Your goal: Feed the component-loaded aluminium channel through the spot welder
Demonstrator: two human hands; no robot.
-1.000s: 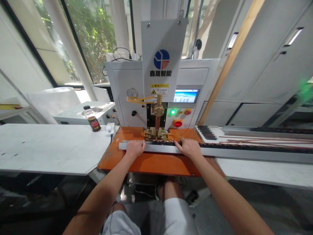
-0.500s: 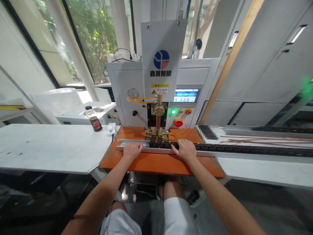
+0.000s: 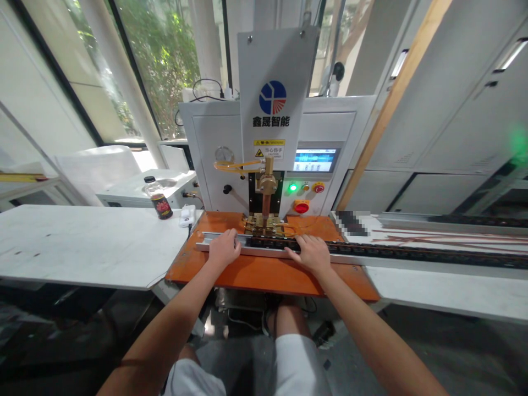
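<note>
Metal rail [image 3: 264, 252] rolled since one second ago — channel top now shows more. Lies across orange surface [image 3: 256, 280], long axis left-right, running far beyond right hand [image 3: 312, 253]. Black strip [image 3: 371, 252] in channel. Right grip clamped over rail and strip; left hand [image 3: 225, 247] clamped nearer left end. Copper rod [image 3: 267, 206] stands beyond rail, between hands.

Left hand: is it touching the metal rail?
Touching. The head view shows the left hand closed over the metal rail near its left end, no gap visible.
</note>
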